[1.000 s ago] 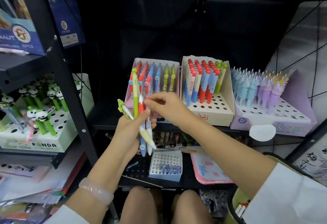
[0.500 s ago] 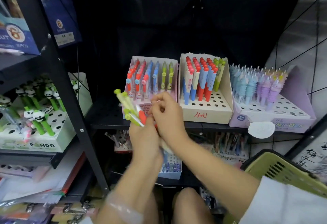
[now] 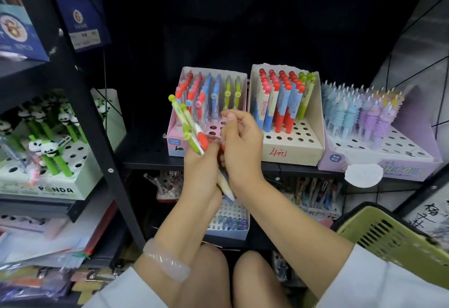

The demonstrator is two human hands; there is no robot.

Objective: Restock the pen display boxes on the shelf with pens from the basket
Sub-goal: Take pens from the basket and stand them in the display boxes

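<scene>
Left hand (image 3: 201, 171), raised before the pink display box (image 3: 175, 137), grips a tilted bundle of pens (image 3: 192, 128); right hand (image 3: 240, 145), fingers curled, pinches within the bundle beside it.

At the far left, a white box (image 3: 57, 190) marked PANDA holds green pens with panda tops (image 3: 52, 152). Above it hang dark blue packets (image 3: 80, 8) on a black rack post (image 3: 80, 103). Papers and folders (image 3: 46, 242) are stacked low on the left. On the lower shelf sits a small white box of blue beads (image 3: 230, 222). A round white tag (image 3: 363, 175) hangs at the right
</scene>
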